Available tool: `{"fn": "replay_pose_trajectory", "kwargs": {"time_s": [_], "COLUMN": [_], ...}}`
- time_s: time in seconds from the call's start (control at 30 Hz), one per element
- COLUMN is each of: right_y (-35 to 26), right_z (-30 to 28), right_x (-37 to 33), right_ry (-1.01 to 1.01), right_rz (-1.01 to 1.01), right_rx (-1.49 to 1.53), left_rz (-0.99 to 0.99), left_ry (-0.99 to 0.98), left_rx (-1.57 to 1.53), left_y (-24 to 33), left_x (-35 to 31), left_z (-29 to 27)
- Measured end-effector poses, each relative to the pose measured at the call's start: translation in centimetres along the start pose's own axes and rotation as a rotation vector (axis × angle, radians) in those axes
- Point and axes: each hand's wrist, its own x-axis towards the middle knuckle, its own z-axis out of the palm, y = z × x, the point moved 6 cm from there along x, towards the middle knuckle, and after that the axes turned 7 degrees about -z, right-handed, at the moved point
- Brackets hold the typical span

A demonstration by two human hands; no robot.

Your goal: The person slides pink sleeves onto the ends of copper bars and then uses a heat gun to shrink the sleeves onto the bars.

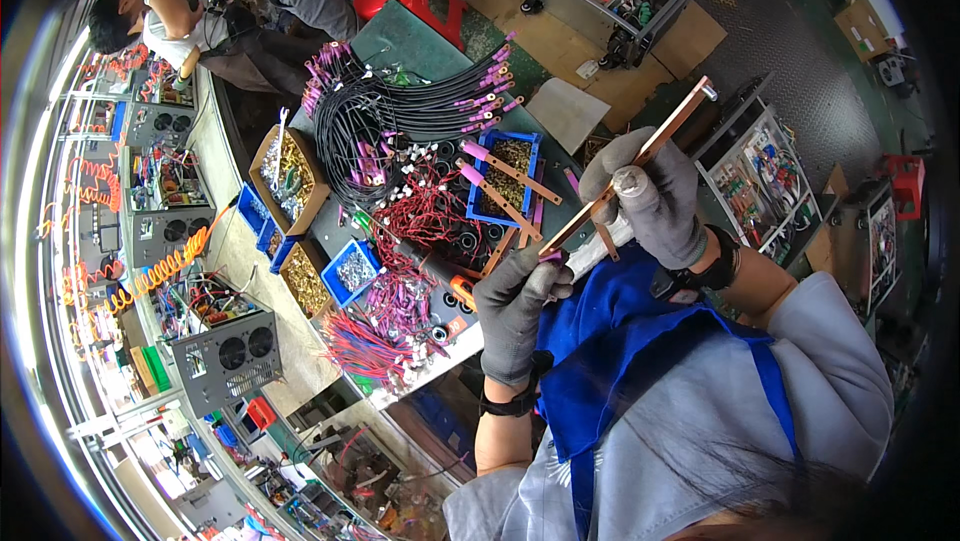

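Both gloved hands held a copper bar [640, 156] above the surface [400, 41]. The right hand [650, 196] had its fingers closed around the bar's middle; the left hand [515, 306] gripped its lower end. Black cables [400, 111] and a blue bin [505, 176] lay beyond.

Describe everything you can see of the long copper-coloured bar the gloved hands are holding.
The copper-coloured bar is a long, thin, flat strip that looks like metal, with a small silvery fitting at its upper end. It slants from lower left up to upper right, raised above the cluttered workbench. The right hand, in a grey glove, grips it near the middle; the left hand, also grey-gloved, holds its lower end, where a bit of pink sleeve shows. Similar bars lie in the blue tray below.
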Motion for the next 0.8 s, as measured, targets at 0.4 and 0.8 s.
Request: {"fn": "replay_pose_trajectory", "kwargs": {"time_s": [0.4,0.8], "right_y": [0.61,0.7], "right_z": [-0.12,-0.34], "right_x": [0.04,0.28], "right_ry": [0.045,0.035], "right_rz": [0.028,0.018], "right_rx": [0.079,0.016], "left_rz": [0.005,-0.006], "left_ry": [-0.001,-0.015], "left_rx": [0.033,-0.005], "left_y": [0.29,0.2], "left_x": [0.26,0.37], "left_z": [0.25,0.27]}}
